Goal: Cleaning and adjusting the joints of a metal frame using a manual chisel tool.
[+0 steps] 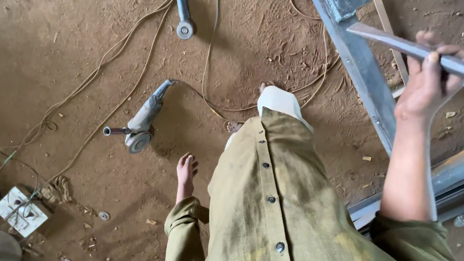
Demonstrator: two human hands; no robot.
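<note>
Grey metal bar [421,52] — gripped in the raised right hand [429,81], fingers wrapped over it, held above a grey metal frame [367,75] at upper right. Left hand [186,171] — hanging empty, fingers loosely apart, nearest an angle grinder [142,124] lying on the dirt floor [53,45]. Second grinder [184,15] farther off among cables; switch boxes [20,209] at lower left.

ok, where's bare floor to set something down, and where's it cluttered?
Bare dirt upper left, left of the cables, and between the near grinder and the left hand. Crowded: bottom left around the switch boxes, and right, where the right hand holds a metal bar over the frame.
</note>
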